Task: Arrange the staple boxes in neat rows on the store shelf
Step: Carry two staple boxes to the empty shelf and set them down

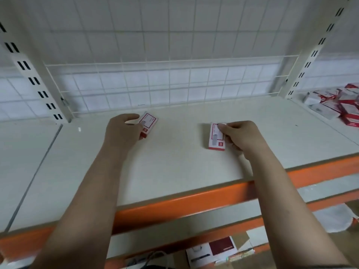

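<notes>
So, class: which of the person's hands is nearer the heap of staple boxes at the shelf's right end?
Right. The right hand grips a box mid-shelf, on the side toward the heap of staple boxes; the left hand holds another box farther left.

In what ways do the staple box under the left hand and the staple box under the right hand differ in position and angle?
The left box lies further back on the shelf, nearer the wire grid; the right box lies closer to the front edge. The left box is turned at a slant, while the right box lies nearly straight. The left hand hides the left box's near corner; the right hand covers the right box's right edge. Both are flat, white with red trim.
</notes>
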A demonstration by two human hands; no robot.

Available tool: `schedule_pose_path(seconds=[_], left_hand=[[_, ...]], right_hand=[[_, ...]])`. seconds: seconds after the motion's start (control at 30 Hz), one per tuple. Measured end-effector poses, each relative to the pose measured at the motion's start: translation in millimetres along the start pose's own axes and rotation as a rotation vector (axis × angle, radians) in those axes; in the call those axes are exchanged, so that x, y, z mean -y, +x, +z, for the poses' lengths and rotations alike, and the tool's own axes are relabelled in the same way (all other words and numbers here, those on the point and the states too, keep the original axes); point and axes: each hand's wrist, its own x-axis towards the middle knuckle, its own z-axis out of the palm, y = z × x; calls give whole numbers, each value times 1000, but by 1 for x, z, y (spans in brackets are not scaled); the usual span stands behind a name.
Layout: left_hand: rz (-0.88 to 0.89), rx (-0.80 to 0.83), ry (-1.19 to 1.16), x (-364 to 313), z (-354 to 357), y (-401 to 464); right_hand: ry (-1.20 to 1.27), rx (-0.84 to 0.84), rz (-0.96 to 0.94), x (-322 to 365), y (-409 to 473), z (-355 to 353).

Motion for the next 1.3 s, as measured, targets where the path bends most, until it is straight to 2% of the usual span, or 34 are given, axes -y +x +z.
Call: schedule_pose_path(seconds=[0.13,0.3,0.4,0.47,0.53,0.63,0.77,0.83,0.97,1.2,1.3], left_hand=[[-15,24,122,5,-5,6],[-68,178,312,6,-10,-5],[39,226,553,1,-19,-4],[179,269,815,-4,-23,5],[318,332,967,-8,-25,14],[413,493,997,-10,-26,24],[409,604,975,-2,-27,31],[417,558,897,6,-27,33],[406,382,885,17,-40,39],[259,97,839,32,-97,52],[205,22,804,36,-114,63]], right_hand=[[-144,140,-23,19,9,23],[-287,218,-54,25,14,36],[-382,197,-71,25,16,35],[-422,200,-69,26,11,31],[-470,227,-85,29,1,28],[-540,248,-91,28,-16,28],[-663,204,-105,22,-23,37],[-674,172,-106,23,-22,39],[-705,201,-176,27,-17,43],[-753,306,-286,47,3,76],[-778,372,-340,61,13,99]])
